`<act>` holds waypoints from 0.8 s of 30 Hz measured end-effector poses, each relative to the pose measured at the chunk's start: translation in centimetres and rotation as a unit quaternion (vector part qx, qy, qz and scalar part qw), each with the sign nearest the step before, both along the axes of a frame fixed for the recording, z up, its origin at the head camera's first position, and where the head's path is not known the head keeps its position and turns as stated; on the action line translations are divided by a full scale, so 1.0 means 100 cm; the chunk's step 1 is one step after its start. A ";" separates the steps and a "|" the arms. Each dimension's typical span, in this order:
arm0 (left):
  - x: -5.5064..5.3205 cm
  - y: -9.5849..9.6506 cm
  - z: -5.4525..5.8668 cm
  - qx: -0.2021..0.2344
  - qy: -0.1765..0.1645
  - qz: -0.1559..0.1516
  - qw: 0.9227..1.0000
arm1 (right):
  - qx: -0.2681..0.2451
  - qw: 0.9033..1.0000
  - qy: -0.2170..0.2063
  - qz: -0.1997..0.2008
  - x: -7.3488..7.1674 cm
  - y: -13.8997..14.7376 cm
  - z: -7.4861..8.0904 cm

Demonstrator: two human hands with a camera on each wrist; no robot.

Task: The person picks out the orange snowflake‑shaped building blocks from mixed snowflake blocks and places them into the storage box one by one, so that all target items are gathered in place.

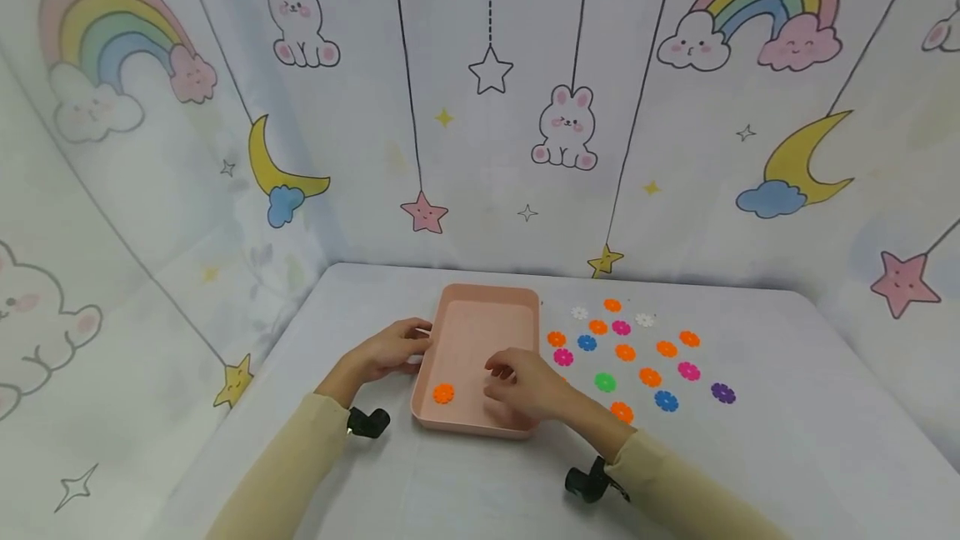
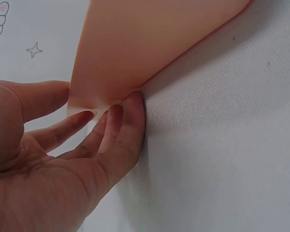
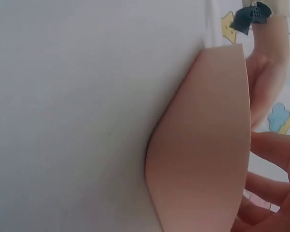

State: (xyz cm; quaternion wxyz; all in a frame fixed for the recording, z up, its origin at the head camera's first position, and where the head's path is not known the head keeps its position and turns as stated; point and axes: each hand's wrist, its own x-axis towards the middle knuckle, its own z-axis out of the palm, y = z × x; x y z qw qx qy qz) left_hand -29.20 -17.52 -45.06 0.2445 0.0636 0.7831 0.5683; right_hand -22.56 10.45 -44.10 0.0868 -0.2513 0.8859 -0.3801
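Note:
A shallow pink tray lies on the white table. My left hand holds its left side. In the left wrist view, several fingertips touch the outer wall near the base, and one digit reaches the rim. My right hand is over the tray's near right part, fingers bent loosely and spread apart, with nothing visible between them. The right wrist view shows these fingers beyond the tray wall, which hides their tips. One orange flower-shaped piece lies in the tray's near left corner.
To the right of the tray lie several flower-shaped pieces: orange, blue, green, pink, white and a purple one. A patterned curtain hangs behind the table.

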 end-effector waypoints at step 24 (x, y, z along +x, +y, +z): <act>0.001 0.002 0.002 -0.002 -0.004 -0.004 1.000 | 0.022 0.998 0.055 -0.033 -0.008 0.107 0.035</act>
